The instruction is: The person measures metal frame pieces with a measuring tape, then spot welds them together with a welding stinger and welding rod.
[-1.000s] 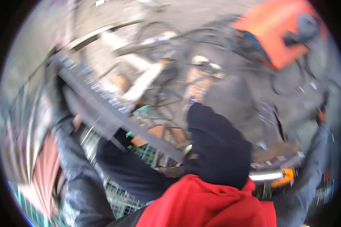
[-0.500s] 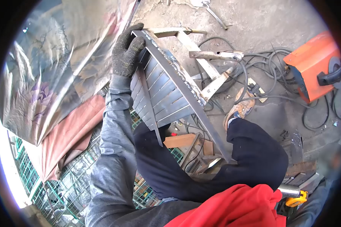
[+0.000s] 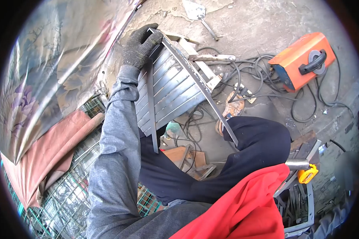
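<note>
Slatted grey metal panel point(image 3: 169, 85), one, tilted in front of the seated person, its top corner within the left grip point(image 3: 141, 46), a hand in a dark grey knitted glove. Fitted along its far side: a long dark metal bar point(image 3: 207, 96), reaching down to the right knee of the dark navy trousers point(image 3: 251, 159); across its slats, a narrow flat metal strip point(image 3: 151, 103), ending over the left thigh. Step, as judged: steadying the panel by one corner; best done with pressure kept firm and even, glove clear of the edge, and both lower ends watched so neither digs into a leg. Pose: left arm in a grey sleeve point(image 3: 115, 159), stretched forward nearly straight, wrist bent a little, fingers folded over the corner and thumb against the near side, pinching the panel. Right grip: not seen, state cannot be told. Adjacent items: orange box-shaped machine with black handle point(image 3: 293, 59), on the floor, well apart; tan shoe point(image 3: 232, 105), near the bar; pinkish cloth point(image 3: 58, 139), draped over green wire mesh point(image 3: 70, 199), left of the sleeve.
</note>
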`<state>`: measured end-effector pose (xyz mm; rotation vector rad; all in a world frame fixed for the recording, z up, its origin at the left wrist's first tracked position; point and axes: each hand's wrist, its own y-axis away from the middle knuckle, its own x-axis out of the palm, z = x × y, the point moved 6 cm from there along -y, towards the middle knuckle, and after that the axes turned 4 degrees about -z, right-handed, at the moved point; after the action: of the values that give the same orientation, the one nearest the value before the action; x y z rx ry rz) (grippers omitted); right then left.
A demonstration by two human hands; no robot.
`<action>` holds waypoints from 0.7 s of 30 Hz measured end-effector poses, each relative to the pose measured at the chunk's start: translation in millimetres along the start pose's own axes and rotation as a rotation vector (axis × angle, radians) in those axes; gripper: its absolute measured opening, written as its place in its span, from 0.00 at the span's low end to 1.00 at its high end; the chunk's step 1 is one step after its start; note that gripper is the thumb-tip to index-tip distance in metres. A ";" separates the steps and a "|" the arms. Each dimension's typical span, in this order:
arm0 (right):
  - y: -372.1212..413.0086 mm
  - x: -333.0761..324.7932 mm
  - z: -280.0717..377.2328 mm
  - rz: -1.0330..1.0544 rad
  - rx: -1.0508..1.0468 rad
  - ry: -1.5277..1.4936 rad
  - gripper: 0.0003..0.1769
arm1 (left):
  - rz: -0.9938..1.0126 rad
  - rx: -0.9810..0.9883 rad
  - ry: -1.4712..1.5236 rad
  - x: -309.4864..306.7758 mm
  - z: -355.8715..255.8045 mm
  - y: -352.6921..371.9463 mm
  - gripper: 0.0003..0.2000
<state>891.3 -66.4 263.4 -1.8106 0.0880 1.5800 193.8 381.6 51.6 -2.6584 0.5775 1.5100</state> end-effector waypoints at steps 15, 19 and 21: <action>117.9 32.3 321.4 0.536 0.934 -1.341 0.28 | -0.007 0.016 -0.105 -3.0 3.0 -2.3 0.31; 121.6 54.4 361.8 0.597 0.909 -1.447 0.26 | 0.011 -0.022 -0.019 3.5 17.0 -4.0 0.30; 119.7 59.5 379.1 0.639 0.929 -1.406 0.27 | 0.009 0.003 -0.046 0.9 15.5 -3.5 0.30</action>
<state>530.2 76.3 159.3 0.2419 0.6294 2.3135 182.7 387.7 42.1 -2.6144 0.5896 1.5672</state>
